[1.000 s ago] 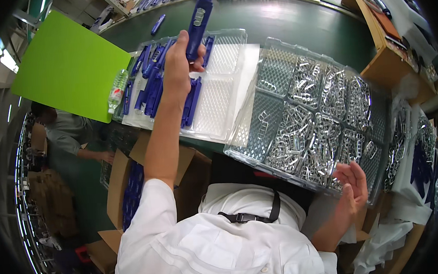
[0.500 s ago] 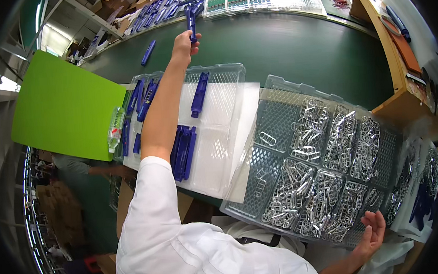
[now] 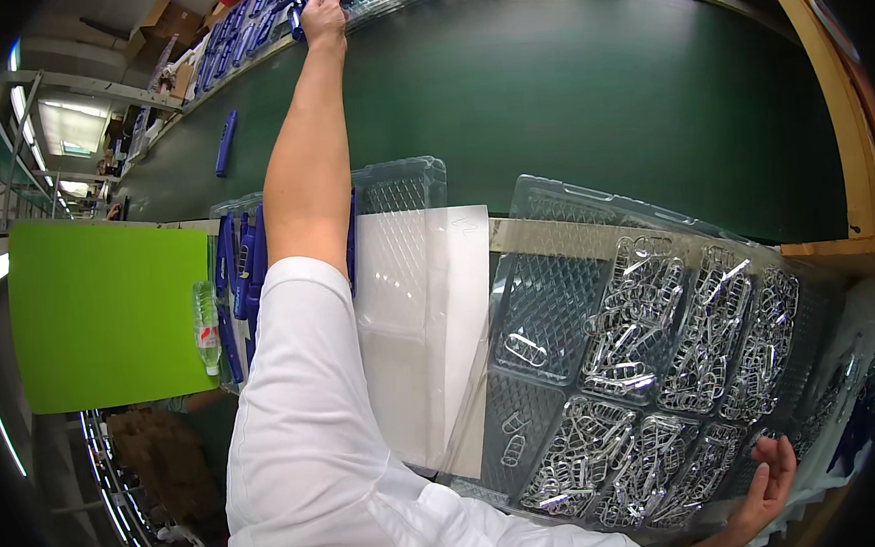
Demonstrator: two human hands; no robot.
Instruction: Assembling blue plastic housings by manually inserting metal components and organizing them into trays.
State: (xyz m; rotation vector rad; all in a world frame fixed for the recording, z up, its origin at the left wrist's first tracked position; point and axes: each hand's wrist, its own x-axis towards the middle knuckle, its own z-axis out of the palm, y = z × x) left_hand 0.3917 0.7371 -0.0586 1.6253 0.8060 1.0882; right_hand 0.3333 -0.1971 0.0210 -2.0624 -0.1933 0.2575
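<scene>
My left hand (image 3: 324,22) is stretched out to the far edge of the green work surface. Its fingers are closed around a dark blue plastic part (image 3: 297,19), beside other blue parts (image 3: 243,35) laid in rows. Low at the right, my right hand (image 3: 770,476) hovers by the near right end of a clear compartment tray (image 3: 550,312), fingers loosely curled and apart, with nothing visible in them. Shiny looped metal pieces (image 3: 630,312) fill several of its compartments. Under my left forearm lies another clear tray (image 3: 398,276) with long blue parts (image 3: 246,255), partly hidden by the arm.
A single blue part (image 3: 226,144) lies on the green surface (image 3: 547,96). At the left are a bright green board (image 3: 109,314) and a clear plastic bottle (image 3: 206,328). A wooden frame (image 3: 828,99) borders the right side.
My left hand has moved farther out, carrying the blue part to the rows at the far edge. The view has shifted; my right hand stays by the tray of metal pieces.
</scene>
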